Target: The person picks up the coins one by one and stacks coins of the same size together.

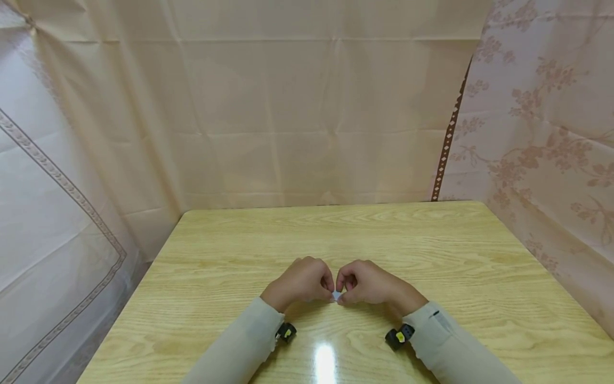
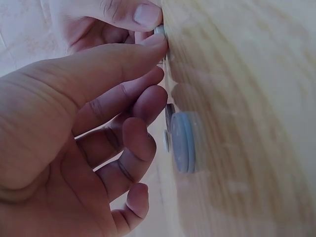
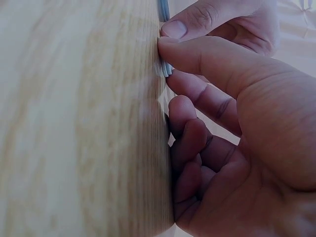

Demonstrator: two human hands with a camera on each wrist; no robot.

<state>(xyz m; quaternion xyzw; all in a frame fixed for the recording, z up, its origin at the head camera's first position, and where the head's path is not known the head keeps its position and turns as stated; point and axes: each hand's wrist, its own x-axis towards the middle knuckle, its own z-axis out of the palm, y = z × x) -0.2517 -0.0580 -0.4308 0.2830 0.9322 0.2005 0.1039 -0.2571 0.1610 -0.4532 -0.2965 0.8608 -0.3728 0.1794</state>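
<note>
Nearest, at the tabletop [image 1: 331, 234], a small pale piece [image 1: 337, 295], exactly between left hand [image 1: 304, 280] and right hand [image 1: 371, 282], with neither one nearer. Pinched from the left side by left thumb and finger, from the right side by right thumb and finger. Long axis not possible to tell, being mostly covered. Farther, beyond left fingertips, blue round piece [image 2: 183, 143] lying flat, apart from the pinch. Farthest, beige cloth [image 1: 288, 106].

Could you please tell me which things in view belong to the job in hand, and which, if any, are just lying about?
In the job: left hand, right hand, pale piece at their fingertips; probably also blue disc nearby.

Only around it: table, hanging cloth, wrist cameras.
</note>
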